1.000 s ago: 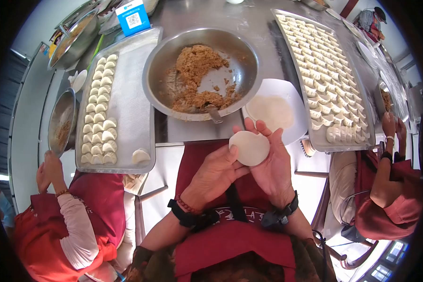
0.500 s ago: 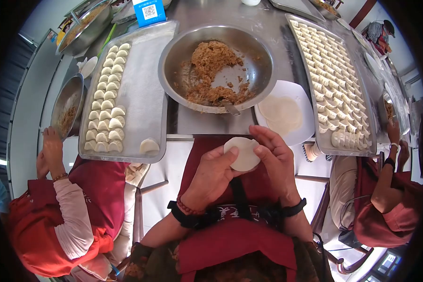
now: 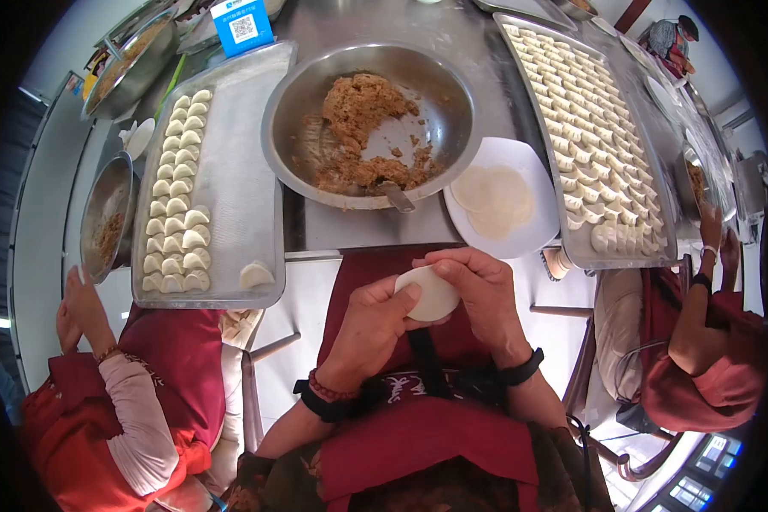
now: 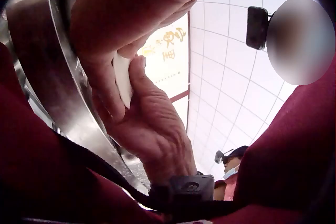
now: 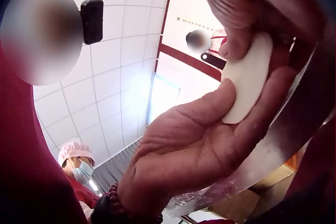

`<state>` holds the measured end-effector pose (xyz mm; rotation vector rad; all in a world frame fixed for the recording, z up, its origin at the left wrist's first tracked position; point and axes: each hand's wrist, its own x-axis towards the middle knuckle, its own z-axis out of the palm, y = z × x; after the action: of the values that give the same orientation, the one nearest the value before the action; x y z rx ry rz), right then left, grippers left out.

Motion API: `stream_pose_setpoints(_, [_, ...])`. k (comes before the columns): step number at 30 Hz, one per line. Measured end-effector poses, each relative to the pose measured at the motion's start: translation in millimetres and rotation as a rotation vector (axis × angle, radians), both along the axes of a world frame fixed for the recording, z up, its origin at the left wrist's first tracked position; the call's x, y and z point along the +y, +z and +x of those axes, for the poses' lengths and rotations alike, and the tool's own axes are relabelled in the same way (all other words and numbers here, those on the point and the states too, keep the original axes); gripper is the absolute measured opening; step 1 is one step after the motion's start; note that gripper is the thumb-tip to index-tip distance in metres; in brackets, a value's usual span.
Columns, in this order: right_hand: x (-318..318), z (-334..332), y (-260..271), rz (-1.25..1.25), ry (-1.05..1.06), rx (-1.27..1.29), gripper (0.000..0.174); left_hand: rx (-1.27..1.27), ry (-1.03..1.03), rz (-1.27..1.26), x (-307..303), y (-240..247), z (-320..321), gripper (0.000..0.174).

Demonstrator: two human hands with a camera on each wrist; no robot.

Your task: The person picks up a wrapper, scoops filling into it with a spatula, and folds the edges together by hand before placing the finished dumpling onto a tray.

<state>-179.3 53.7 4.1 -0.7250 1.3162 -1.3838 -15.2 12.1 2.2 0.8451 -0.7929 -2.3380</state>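
A round white dough wrapper [image 3: 431, 296] is held between both hands over the person's lap, just short of the table edge. My left hand [image 3: 363, 326] pinches its left side, thumb on top and fingers underneath. My right hand [image 3: 484, 299] grips the upper right edge, its thumb pressed on the dough. From the right wrist the wrapper [image 5: 249, 85] shows pale and bare between both thumbs and the fingers. The left wrist view catches only a narrow strip of the wrapper [image 4: 123, 79], the rest hidden by fingers.
Ahead stands a steel bowl [image 3: 286, 171] of brown filling with a utensil handle [image 3: 397, 198]. Beside it, a white plate [image 3: 544, 209] carries more wrappers. Trays of dumplings lie left [image 3: 239, 171] and right [image 3: 584, 252]. People sit close on both sides.
The right hand has gone from lying open under the wrapper to gripping its edge with thumb and fingers. The wrapper has come slightly left and down.
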Motion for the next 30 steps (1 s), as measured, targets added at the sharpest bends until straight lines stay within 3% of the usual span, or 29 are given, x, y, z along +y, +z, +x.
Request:
stream_pose_setpoints(9, [-8, 5, 19, 0.04, 0.098, 0.316, 0.026, 0.02, 0.007, 0.092, -7, 4, -1, 0.033])
stream_pose_setpoints(12, [-16, 1, 18, -0.091, -0.148, 0.237, 0.037, 0.14, 0.042, 0.174, -14, 6, 4, 0.035])
stream_pose_setpoints(13, [-22, -6, 13, -0.169, -0.181, 0.397, 0.044, 0.196, 0.025, 0.182, -17, 4, 8, 0.037])
stream_pose_setpoints(15, [-29, -18, 24, -0.228, -0.187, 0.961, 0.045, 0.252, 0.048, 0.182, -20, 6, 13, 0.037])
stream_pose_setpoints(18, [-53, -13, 36, -0.465, -0.206, 1.19, 0.045, 0.233, 0.055, 0.188, -27, 14, 20, 0.038])
stream_pose_setpoints(21, [-64, -6, 39, -0.454, -0.091, 1.201, 0.045, 0.191, 0.1, 0.126, -29, 19, 23, 0.038])
stream_pose_setpoints(24, [-74, -4, 43, -0.529, -0.015, 1.262, 0.032, 0.13, 0.125, 0.074, -30, 24, 24, 0.04])
stream_pose_setpoints(30, [-86, 0, 48, -0.609, 0.1, 1.355, 0.017, 0.238, 0.185, 0.168, -33, 14, 24, 0.04])
